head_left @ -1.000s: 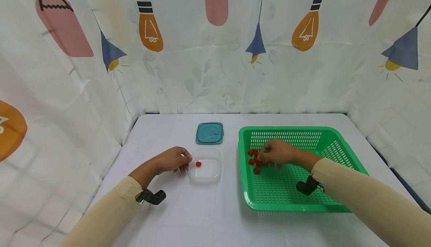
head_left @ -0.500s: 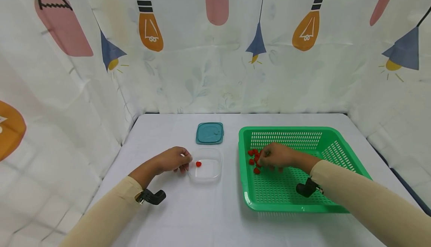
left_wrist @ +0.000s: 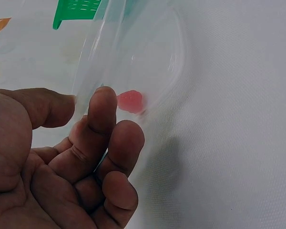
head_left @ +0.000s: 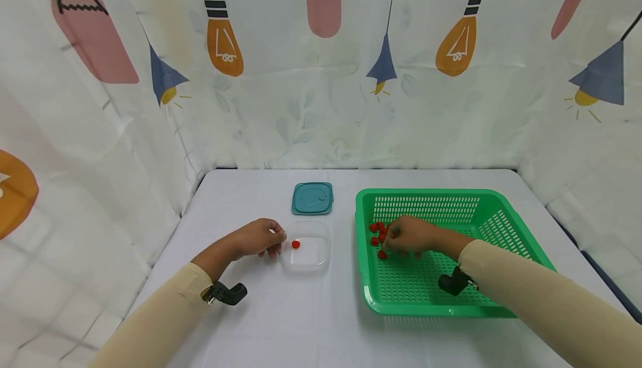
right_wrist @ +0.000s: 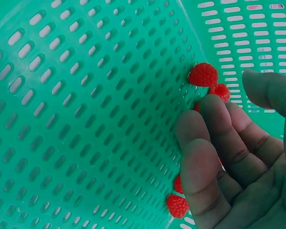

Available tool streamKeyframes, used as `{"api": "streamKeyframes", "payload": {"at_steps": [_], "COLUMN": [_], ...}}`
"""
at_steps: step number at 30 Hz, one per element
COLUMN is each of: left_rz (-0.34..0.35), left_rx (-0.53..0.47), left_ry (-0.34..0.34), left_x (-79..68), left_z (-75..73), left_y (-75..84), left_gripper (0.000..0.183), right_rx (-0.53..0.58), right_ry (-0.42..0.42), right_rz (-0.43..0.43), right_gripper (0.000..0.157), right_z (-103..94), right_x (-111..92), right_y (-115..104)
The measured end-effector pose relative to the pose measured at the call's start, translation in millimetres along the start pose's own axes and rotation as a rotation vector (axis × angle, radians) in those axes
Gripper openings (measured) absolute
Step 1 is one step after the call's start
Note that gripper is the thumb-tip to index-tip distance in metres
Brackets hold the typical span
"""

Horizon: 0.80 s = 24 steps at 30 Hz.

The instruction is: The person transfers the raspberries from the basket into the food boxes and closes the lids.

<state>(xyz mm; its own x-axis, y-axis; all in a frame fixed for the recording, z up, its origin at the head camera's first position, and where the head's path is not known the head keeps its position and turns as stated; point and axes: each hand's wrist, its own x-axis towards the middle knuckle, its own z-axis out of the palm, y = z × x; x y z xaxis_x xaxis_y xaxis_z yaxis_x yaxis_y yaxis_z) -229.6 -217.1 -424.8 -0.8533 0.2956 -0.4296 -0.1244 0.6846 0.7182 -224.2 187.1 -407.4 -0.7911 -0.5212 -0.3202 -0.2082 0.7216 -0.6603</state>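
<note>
My left hand (head_left: 258,238) pinches the left rim of a clear plastic container (head_left: 313,253). One red raspberry (head_left: 296,244) lies inside it; the left wrist view shows the raspberry (left_wrist: 130,101) through the clear wall, just beyond the fingertips. On the right, my right hand (head_left: 408,234) reaches down into a green perforated basket (head_left: 431,193), over several raspberries (head_left: 374,241) near its left wall. In the right wrist view the thumb stands apart from the loosely bent fingers (right_wrist: 200,162). Raspberries (right_wrist: 203,75) show on both sides of those fingers, which partly hide others.
A teal square lid (head_left: 312,198) lies flat behind the container. All of this stands on a table with a white cloth (head_left: 261,312). A curtain (head_left: 321,117) printed with lamps hangs behind and along the sides.
Inside the basket, my right hand has shifted slightly down and toward the near side, staying over the raspberries. My left hand and the container have kept their place.
</note>
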Motion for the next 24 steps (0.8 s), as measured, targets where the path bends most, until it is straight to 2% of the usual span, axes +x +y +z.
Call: {"api": "streamKeyframes", "payload": {"at_steps": [17, 24], "left_rz": [-0.006, -0.013], "left_rx": [0.002, 0.009], "left_ry": [0.001, 0.001], "left_x": [-0.6, -0.1], "left_z": [-0.2, -0.3], "left_y": [0.9, 1.3], "left_gripper": [0.018, 0.018], "right_rx": [-0.094, -0.116], "right_ry": [-0.004, 0.014], "right_rz": [-0.003, -0.025], "right_gripper": [0.014, 0.012], "right_z": [5.9, 6.5], "right_x": [-2.3, -0.5], "right_y": [-11.7, -8.3]}}
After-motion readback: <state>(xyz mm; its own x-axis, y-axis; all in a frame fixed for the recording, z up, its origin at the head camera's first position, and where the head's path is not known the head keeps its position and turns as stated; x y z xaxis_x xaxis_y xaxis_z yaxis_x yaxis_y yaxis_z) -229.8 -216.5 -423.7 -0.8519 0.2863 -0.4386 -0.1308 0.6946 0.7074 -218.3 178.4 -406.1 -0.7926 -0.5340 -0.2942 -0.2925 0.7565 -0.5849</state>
